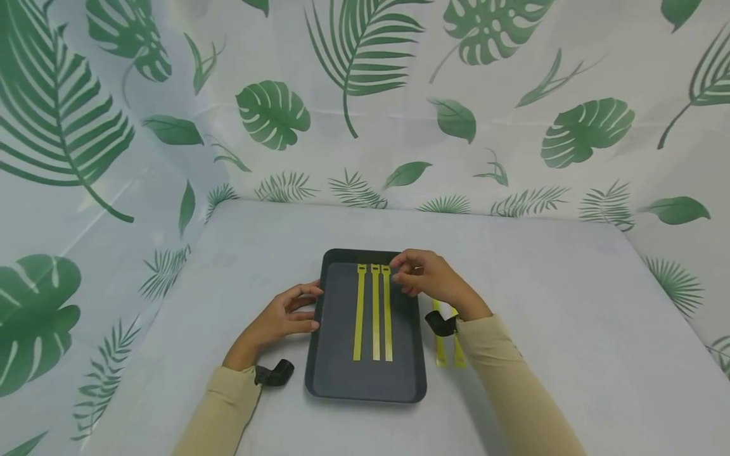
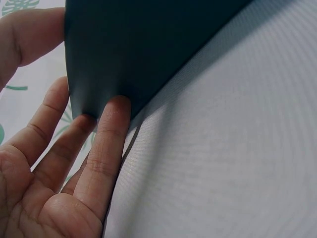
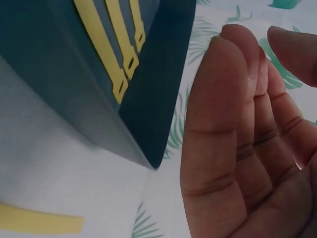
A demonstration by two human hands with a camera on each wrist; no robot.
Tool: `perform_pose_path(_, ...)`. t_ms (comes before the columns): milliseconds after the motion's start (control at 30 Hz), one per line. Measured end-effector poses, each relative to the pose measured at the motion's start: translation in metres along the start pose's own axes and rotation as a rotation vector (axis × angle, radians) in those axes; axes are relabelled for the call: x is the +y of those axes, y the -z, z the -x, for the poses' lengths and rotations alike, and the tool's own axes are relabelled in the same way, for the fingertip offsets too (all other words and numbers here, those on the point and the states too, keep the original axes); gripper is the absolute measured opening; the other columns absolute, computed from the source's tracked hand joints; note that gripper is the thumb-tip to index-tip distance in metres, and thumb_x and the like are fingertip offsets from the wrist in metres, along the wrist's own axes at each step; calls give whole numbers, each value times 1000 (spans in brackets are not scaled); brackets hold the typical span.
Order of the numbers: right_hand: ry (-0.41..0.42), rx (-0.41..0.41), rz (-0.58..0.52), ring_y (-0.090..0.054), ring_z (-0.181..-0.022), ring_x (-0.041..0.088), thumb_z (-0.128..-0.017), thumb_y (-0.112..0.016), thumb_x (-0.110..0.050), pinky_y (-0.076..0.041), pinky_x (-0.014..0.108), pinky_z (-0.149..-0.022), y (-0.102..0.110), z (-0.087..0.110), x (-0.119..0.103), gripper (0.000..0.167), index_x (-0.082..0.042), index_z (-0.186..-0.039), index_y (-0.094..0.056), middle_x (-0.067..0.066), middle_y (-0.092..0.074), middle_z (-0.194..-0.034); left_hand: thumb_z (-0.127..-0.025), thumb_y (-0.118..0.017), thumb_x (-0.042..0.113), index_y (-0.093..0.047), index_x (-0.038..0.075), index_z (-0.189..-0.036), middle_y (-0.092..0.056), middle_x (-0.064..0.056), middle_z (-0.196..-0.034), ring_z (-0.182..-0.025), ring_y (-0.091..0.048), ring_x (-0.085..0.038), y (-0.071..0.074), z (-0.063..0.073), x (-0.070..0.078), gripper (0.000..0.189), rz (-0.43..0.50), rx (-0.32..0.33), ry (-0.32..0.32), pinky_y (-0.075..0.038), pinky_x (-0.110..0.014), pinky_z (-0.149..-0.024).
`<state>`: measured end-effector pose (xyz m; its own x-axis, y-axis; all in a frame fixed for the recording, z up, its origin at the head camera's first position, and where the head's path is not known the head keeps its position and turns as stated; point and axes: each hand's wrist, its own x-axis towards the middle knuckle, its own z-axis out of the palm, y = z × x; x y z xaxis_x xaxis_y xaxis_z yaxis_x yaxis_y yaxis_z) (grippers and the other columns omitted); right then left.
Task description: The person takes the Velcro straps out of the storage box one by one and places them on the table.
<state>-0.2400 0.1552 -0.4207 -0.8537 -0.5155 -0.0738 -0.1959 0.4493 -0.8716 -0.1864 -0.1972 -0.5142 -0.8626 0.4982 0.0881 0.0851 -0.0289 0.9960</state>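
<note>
A dark grey tray [image 1: 336, 342] lies on the white table, holding three yellow hook-and-loop cable ties [image 1: 358, 316] side by side, slotted heads toward the far end. My left hand [image 1: 279, 313] is at the tray's left side. In the left wrist view, fingertips [image 2: 117, 106] touch the tray's outer wall, the fingers fairly straight. Over the far right corner hovers my right hand [image 1: 430, 275], fingers loosely bent and nothing visible between them; the right wrist view shows it apart from the tray wall. Two more yellow cable ties [image 1: 441, 354] lie right of the tray, partly hidden by my right wrist.
Black wrist cameras [image 1: 276, 373] are strapped to both forearms. Behind the white table [image 1: 570, 297] hangs a white cloth [image 1: 399, 126] printed with green leaves, which also covers the sides.
</note>
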Motion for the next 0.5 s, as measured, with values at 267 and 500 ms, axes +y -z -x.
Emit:
perform_pose_path(267, 11, -50, 3, -70, -85, 28, -105, -67, -2, -63, 38, -73, -5, -11, -5, 28, 11, -130, -63, 14, -68, -95, -93, -83, 4, -49, -16, -145, -26, -34, -171, -148, -40, -58, 1, -1, -3, 65, -4, 2, -1, -55, -31, -109)
perform_pose_path(500, 14, -98, 20, -69, -87, 27, -106, -66, -2, -63, 39, -76, -12, -20, -7, 31, 10, -134, -63, 10, -67, -101, -92, -83, 5, -50, -16, -144, -26, -35, -171, -148, -39, -58, 1, -1, -1, 65, -1, 1, -3, -55, -29, -108)
